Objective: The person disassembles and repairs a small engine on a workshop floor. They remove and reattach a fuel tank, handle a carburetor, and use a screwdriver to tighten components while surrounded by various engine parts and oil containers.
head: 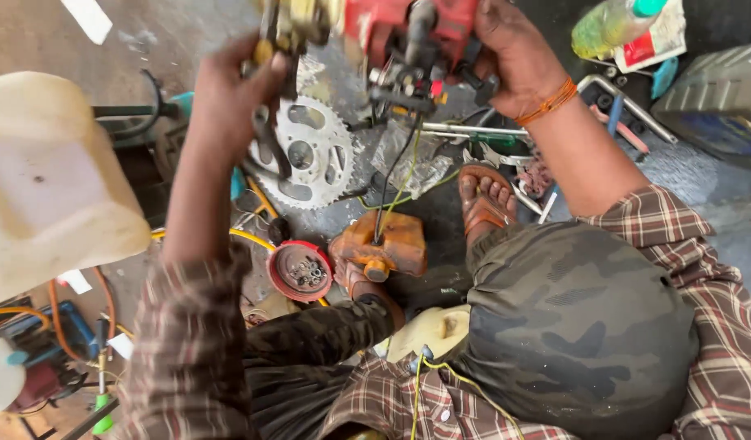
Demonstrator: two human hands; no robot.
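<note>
Head view, looking straight down on a seated person over a concrete floor (33,33). Held up at 12 o'clock is a small engine assembly (408,41) with a red housing, dark metal fittings and trailing wires. The right hand (514,57), at 1 o'clock, is clenched over its right side; the left hand (229,90), at 11 o'clock, is closed on its yellowish left end. Judged from its cast metal parts, the assembly is probably heavy, rigid and possibly oily, so the solid housing is the better place to grip; the thin wires and small protruding fittings look fragile and should bear no load. Beneath it, on the floor, lies a toothed steel sprocket (302,151). An orange plastic block (379,244) sits near centre, and a red round lid (300,271) holding small nuts lies just to its left. Packages: a large cream plastic jerrycan (54,179) fills 9 o'clock, unlabelled on the face shown; a green-yellow bottle (608,24) with a teal cap lies tilted at 1 o'clock, and touching it on the right is a red-and-white printed pouch (656,41). A white paper tag (74,281) lies at 8 o'clock. A grey ribbed case (718,90) occupies 2 o'clock. Spanners (489,155) lie scattered beside the sandalled foot (485,200).
</note>
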